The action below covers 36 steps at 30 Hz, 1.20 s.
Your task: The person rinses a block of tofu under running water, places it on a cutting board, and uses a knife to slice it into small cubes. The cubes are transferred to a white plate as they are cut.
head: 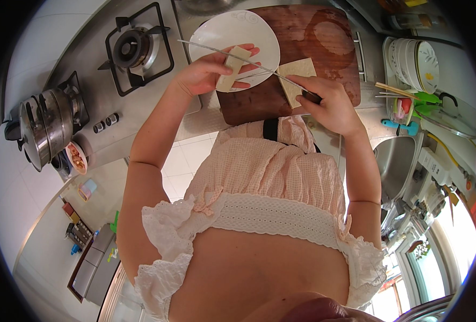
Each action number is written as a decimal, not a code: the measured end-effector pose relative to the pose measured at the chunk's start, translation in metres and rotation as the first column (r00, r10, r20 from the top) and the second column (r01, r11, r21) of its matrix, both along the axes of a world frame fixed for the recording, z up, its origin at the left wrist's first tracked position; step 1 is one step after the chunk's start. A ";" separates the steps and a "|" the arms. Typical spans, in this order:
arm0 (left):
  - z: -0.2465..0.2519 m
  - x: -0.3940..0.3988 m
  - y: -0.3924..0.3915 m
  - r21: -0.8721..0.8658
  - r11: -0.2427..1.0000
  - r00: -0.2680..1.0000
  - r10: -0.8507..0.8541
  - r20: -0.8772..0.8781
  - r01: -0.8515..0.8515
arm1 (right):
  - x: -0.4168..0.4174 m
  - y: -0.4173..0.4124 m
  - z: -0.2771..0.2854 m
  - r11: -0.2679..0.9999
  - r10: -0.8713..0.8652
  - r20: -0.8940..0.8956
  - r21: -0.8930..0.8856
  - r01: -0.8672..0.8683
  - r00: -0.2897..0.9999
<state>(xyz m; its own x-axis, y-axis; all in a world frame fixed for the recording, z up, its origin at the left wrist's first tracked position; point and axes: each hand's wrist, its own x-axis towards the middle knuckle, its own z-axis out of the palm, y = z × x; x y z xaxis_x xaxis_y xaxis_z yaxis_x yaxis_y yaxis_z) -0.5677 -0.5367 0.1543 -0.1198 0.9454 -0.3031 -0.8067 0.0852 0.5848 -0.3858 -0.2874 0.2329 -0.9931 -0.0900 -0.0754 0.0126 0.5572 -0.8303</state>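
A pale slab of tofu [234,66] lies across the fingers of my left hand [211,72], thumb on top, over the white plate [217,30]. My right hand [332,98] grips a knife [276,73] by its dark handle. Its blade appears nearly edge-on and crosses above the slab and the plate; whether it touches the slab, I cannot tell. Beneath my right hand, a larger tofu block [302,68] rests on the wet wooden cutting board [262,106]. The plate overlaps the board's left part.
Left of the plate is a gas burner [131,50], with stacked steel pots [46,124] and a bowl of food [76,157] farther left. On the right stand racked plates [413,64], chopsticks [397,90], a blue peeler [401,126] and the sink [397,165].
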 end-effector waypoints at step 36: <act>-0.005 0.003 -0.004 0.122 0.981 0.978 0.133 0.160 -0.153 | -0.011 0.004 0.004 0.994 0.004 0.095 -0.108 0.006 0.995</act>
<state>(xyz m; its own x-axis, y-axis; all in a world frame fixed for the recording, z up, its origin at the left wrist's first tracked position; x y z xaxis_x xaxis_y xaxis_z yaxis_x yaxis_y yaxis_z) -0.5651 -0.5406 0.1494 -0.2192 0.9548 -0.2007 -0.8843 -0.1075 0.4543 -0.3968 -0.2837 0.2365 -0.9819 -0.1018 -0.1595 0.0949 0.4638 -0.8808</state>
